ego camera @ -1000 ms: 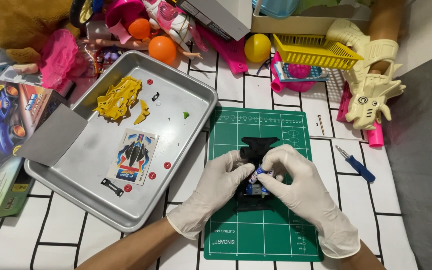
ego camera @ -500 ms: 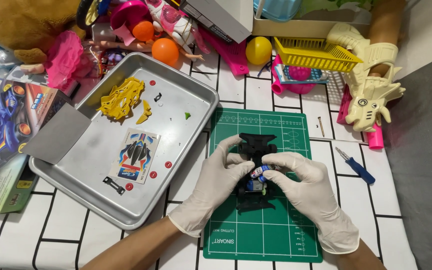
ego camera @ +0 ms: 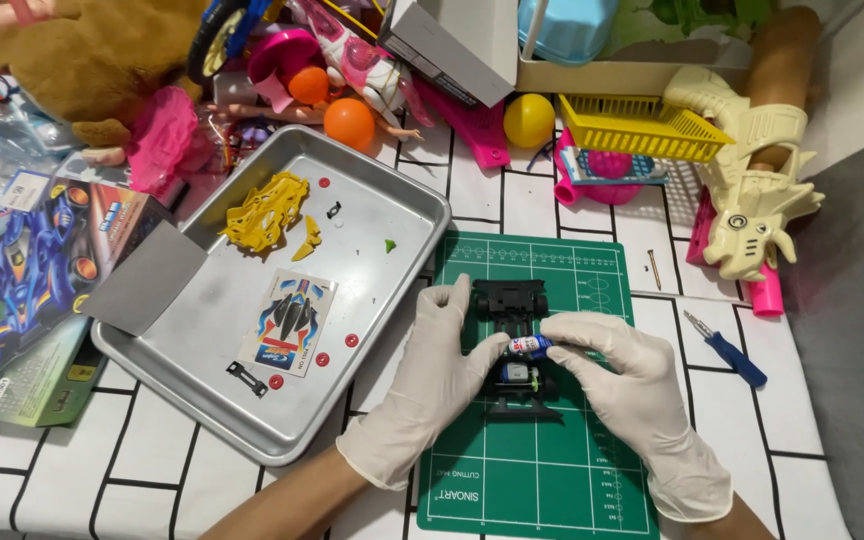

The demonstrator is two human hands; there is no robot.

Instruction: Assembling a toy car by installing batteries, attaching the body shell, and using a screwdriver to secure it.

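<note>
— What do I have in my hands at this point?

— My left hand, in a white glove, steadies the small black plastic toy-car chassis that lies near the middle of the green cutting mat; its fingers curl against the chassis's left side. My right hand, gloved too, has thumb and forefinger clamped together on a small blue and white cylinder, a battery by the look of it, held just over the chassis.

— How would the chassis handle?

— I judge it light and stiff, thin moulded plastic, so easy to lift but apt to skid on the mat. The glove may slip on the smooth cylinder. I would grip the chassis by its long side walls, not by the thin bumper ends.

— What lies around?

— Left of the mat sits a shallow grey metal tray holding a yellow plastic parts frame near its far edge, a sticker sheet toward its middle and small red round pieces. Right of the mat, near the bench's right edge, lies a blue-handled screwdriver.
</note>
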